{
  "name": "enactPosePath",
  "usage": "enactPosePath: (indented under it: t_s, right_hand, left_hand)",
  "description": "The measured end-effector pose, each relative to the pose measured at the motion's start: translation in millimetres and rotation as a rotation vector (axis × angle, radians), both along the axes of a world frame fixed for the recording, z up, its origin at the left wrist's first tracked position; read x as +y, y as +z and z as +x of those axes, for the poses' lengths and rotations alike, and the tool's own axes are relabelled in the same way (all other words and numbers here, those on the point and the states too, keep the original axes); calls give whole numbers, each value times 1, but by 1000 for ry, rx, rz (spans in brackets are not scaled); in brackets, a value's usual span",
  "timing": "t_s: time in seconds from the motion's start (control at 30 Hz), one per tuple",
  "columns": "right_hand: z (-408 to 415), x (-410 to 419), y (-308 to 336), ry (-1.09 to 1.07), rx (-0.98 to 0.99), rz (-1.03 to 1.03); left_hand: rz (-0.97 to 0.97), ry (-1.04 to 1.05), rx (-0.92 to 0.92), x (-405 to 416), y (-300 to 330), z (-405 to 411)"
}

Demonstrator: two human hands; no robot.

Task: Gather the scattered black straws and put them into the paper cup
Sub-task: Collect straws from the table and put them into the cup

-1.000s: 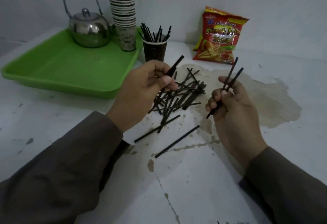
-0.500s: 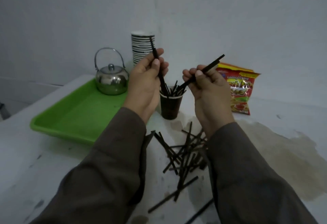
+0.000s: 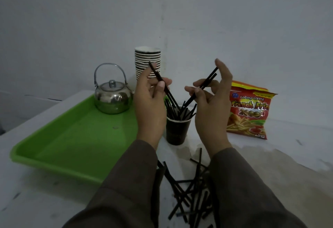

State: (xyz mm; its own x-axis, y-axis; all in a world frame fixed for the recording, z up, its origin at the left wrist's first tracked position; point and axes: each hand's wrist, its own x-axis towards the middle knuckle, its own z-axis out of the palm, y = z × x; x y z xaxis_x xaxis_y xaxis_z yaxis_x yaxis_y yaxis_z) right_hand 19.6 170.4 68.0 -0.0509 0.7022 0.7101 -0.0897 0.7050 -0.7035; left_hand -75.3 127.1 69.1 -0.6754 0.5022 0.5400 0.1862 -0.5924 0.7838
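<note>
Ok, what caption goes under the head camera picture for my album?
Both hands, left hand and right hand, slide black straws into the paper cup.

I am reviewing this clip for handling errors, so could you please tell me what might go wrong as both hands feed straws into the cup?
1. The paper cup already bristles with straws leaning outward; the ones that the left hand and right hand lower in could catch on them and fall out.
2. The cup looks light, so either hand might tip it.
3. Sleeves hang over the loose straws and may scatter them.
</note>
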Motion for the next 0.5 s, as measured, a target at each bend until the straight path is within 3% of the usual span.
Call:
enactPosePath:
  t_s: [0.2, 0.5]
  right_hand:
    - [-1, 5, -7, -30, 2, 2]
    - [-4, 6, -13, -91, 72, 66]
  left_hand:
    - [-9, 156, 169, 7, -13, 7]
    - [69, 281, 174, 5, -8, 6]
